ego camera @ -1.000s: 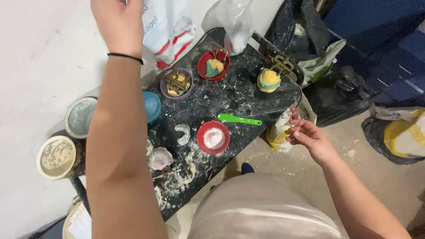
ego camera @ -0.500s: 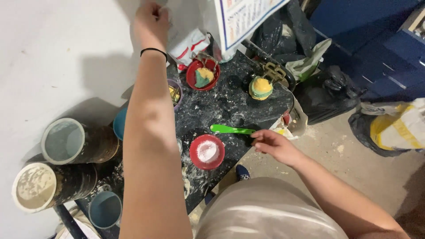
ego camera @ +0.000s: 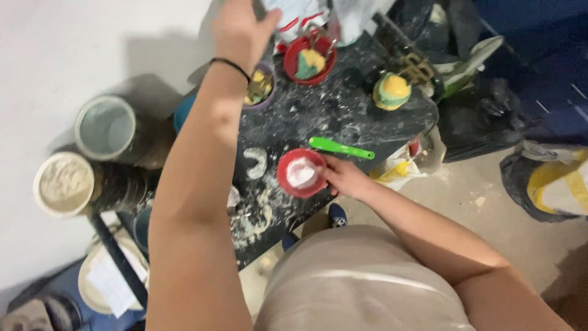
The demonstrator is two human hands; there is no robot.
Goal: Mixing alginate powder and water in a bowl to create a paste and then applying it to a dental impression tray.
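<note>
My right hand (ego camera: 346, 178) grips the rim of a small red bowl (ego camera: 286, 181) holding white powder, at the front of a black, powder-dusted tabletop (ego camera: 318, 116). A green spatula (ego camera: 340, 148) lies just behind that bowl. My left hand (ego camera: 242, 27) is stretched to the far edge of the table, against a white bag with red stripes (ego camera: 297, 12). Its fingers are partly cut off by the top of the frame. A black band sits on that wrist.
Behind are a red bowl with a yellow-green lump (ego camera: 309, 58), a purple bowl (ego camera: 260, 86) and a yellow-green ball (ego camera: 392, 91). A white arch-shaped cast (ego camera: 255, 162) lies left of the powder bowl. Two crusted round tubs (ego camera: 104, 127) (ego camera: 63, 184) stand left. Black bags (ego camera: 478, 116) crowd the right.
My right hand moved left from the table's edge and took hold of the red powder bowl. My left hand stays up at the striped bag. The camera shifted.
</note>
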